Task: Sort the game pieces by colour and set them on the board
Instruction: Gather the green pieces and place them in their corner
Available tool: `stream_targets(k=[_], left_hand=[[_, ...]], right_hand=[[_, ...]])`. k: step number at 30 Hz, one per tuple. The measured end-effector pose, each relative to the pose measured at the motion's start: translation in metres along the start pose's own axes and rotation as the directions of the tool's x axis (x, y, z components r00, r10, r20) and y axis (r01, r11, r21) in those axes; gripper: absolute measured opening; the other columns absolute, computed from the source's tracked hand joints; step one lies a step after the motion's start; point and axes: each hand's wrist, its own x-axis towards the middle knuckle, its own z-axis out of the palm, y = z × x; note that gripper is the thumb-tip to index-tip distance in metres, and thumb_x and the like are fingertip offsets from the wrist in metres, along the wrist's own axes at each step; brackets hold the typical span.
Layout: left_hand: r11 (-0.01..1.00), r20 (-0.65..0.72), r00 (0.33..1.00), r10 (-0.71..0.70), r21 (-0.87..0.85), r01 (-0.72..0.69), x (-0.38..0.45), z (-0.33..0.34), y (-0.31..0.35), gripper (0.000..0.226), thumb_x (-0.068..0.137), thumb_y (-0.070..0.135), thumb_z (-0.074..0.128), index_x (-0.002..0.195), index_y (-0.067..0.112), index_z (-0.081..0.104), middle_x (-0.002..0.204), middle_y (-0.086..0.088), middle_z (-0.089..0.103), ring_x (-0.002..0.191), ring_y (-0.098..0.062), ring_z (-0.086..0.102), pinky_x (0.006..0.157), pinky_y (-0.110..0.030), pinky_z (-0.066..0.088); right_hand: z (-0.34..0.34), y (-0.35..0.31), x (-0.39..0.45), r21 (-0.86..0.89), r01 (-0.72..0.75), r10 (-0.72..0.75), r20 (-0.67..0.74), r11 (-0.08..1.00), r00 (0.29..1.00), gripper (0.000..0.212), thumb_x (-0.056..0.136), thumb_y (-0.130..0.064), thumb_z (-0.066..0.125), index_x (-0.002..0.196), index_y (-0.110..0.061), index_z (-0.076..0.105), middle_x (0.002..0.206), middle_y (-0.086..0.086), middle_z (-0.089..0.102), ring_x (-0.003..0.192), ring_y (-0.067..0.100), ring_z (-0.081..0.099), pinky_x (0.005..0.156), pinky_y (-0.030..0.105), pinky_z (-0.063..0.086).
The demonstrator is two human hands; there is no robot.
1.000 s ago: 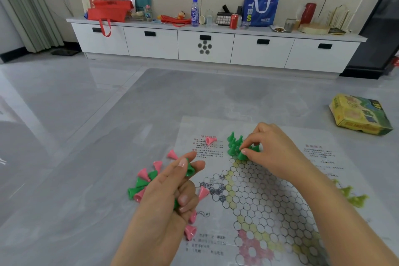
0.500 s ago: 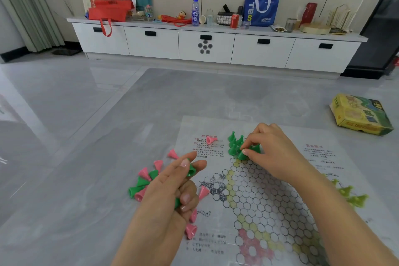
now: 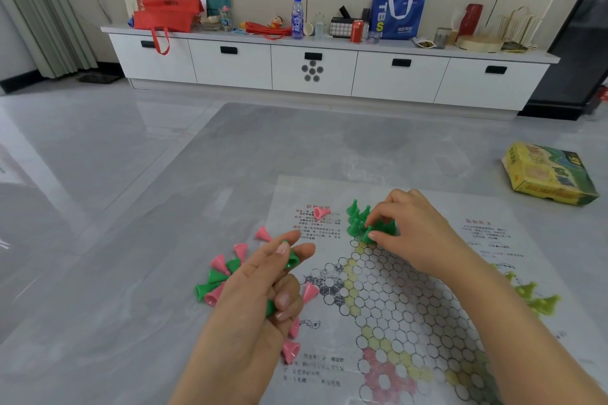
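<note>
The right hand is pinched on a green piece at the top point of the board, thumb and fingertips closed on it; the piece is held upright, base down on the sheet, tip pointing up. The left hand is held above the board's left edge, a second green piece gripped between thumb and forefinger with its long axis roughly level, and more green plastic is enclosed by the curled lower fingers; how many pieces are in the palm cannot be told.

Beside the right hand's piece a standing cluster of green pieces is seen, about six, all upright and partly hidden by the fingers. One pink piece lies on its side on the printed text, tip to the right. Left of the board a loose heap of pink and green pieces is scattered, all tipped over, roughly four pink and three green in view. Three more pink pieces lie on their sides by the left wrist. Several yellow-green pieces lie at the board's right edge, blurred beyond counting.

The board is a paper sheet spread flat on a grey floor mat over glossy pale floor tiles. A yellow game box is set well apart to the right. A long white cabinet with five drawers runs along the far wall.
</note>
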Motion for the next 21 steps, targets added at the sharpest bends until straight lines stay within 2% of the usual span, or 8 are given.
stream_targets(k=[2, 5, 7, 10, 12, 15, 18, 21], left_hand=[[1.000, -0.005, 1.000, -0.003, 0.005, 0.003, -0.001, 0.000, 0.001, 0.021, 0.082, 0.022, 0.052, 0.069, 0.030, 0.068, 0.073, -0.008, 0.037, 0.036, -0.003, 0.030, 0.039, -0.016, 0.023], [1.000, -0.022, 1.000, -0.018, 0.013, 0.018, -0.003, 0.003, 0.003, 0.014, 0.076, 0.026, 0.055, 0.069, 0.029, 0.066, 0.073, -0.008, 0.038, 0.036, -0.003, 0.029, 0.040, -0.016, 0.022], [0.999, -0.071, 0.997, -0.036, -0.021, 0.034, -0.003, 0.004, 0.002, 0.011, 0.073, 0.022, 0.056, 0.074, 0.017, 0.066, 0.071, -0.011, 0.051, 0.035, -0.003, 0.030, 0.036, -0.015, 0.023], [0.993, -0.176, 0.981, -0.078, -0.102, 0.060, -0.003, 0.006, 0.001, 0.024, 0.074, 0.012, 0.056, 0.095, 0.004, 0.064, 0.073, -0.008, 0.070, 0.032, -0.004, 0.032, 0.032, -0.013, 0.026], [0.992, -0.189, 0.978, -0.088, -0.101, 0.069, -0.003, 0.008, 0.001, 0.023, 0.079, 0.010, 0.054, 0.100, 0.001, 0.061, 0.072, -0.006, 0.070, 0.032, -0.004, 0.031, 0.031, -0.013, 0.026], [0.994, -0.187, 0.978, -0.095, -0.063, 0.085, -0.003, 0.008, 0.000, 0.032, 0.077, 0.020, 0.055, 0.097, -0.005, 0.058, 0.057, -0.003, 0.062, 0.033, -0.005, 0.030, 0.032, -0.013, 0.031], [0.994, -0.189, 0.977, -0.103, -0.064, 0.093, -0.004, 0.012, 0.002, 0.038, 0.074, 0.028, 0.054, 0.093, -0.004, 0.056, 0.055, -0.004, 0.063, 0.033, -0.005, 0.029, 0.032, -0.013, 0.027], [0.989, -0.194, 0.974, -0.114, -0.111, 0.093, -0.004, 0.015, 0.002, 0.031, 0.071, 0.028, 0.055, 0.085, 0.001, 0.056, 0.065, -0.009, 0.068, 0.033, -0.005, 0.030, 0.032, -0.013, 0.025]], right_hand=[[0.000, -0.001, 0.000, -0.006, -0.002, 0.002, 0.002, 1.000, 1.000, 0.014, 0.084, -0.032, 0.060, 0.097, -0.029, 0.063, 0.091, -0.012, 0.046, 0.095, 0.008, 0.037, 0.066, 0.014, 0.028], [-0.001, -0.002, 0.000, -0.016, -0.006, 0.006, 0.007, 1.000, 1.000, 0.014, 0.084, -0.032, 0.060, 0.097, -0.029, 0.062, 0.090, -0.013, 0.045, 0.095, 0.008, 0.037, 0.074, 0.020, 0.028], [-0.001, -0.001, 0.000, -0.007, -0.002, 0.002, 0.001, 1.000, 1.000, 0.014, 0.084, -0.032, 0.061, 0.097, -0.029, 0.063, 0.084, -0.017, 0.043, 0.094, 0.008, 0.037, 0.075, 0.020, 0.028], [-0.003, 0.000, 0.000, 0.009, -0.003, 0.003, 0.000, 1.000, 1.000, 0.013, 0.083, -0.031, 0.062, 0.096, -0.029, 0.063, 0.080, -0.021, 0.040, 0.092, 0.008, 0.037, 0.077, 0.021, 0.029], [-0.006, 0.000, 0.000, 0.015, -0.003, 0.003, 0.001, 1.000, 1.000, 0.012, 0.083, -0.031, 0.062, 0.095, -0.029, 0.063, 0.080, -0.020, 0.041, 0.092, 0.008, 0.038, 0.077, 0.021, 0.030], [-0.017, -0.006, 0.000, 0.050, 0.012, -0.011, -0.024, 0.999, 1.000, 0.005, 0.085, -0.030, 0.058, 0.089, -0.031, 0.062, 0.082, -0.016, 0.049, 0.087, 0.008, 0.043, 0.073, 0.020, 0.033], [-0.032, -0.025, -0.003, 0.211, 0.046, -0.040, -0.034, 0.976, 0.999, 0.007, 0.086, -0.029, 0.056, 0.086, -0.032, 0.063, 0.080, -0.013, 0.059, 0.074, 0.003, 0.051, 0.065, 0.014, 0.040], [-0.044, -0.049, -0.008, 0.446, 0.036, -0.076, 0.071, 0.894, 0.995, 0.010, 0.084, -0.034, 0.057, 0.087, -0.035, 0.066, 0.080, -0.012, 0.066, 0.073, 0.003, 0.059, 0.066, 0.015, 0.051]])
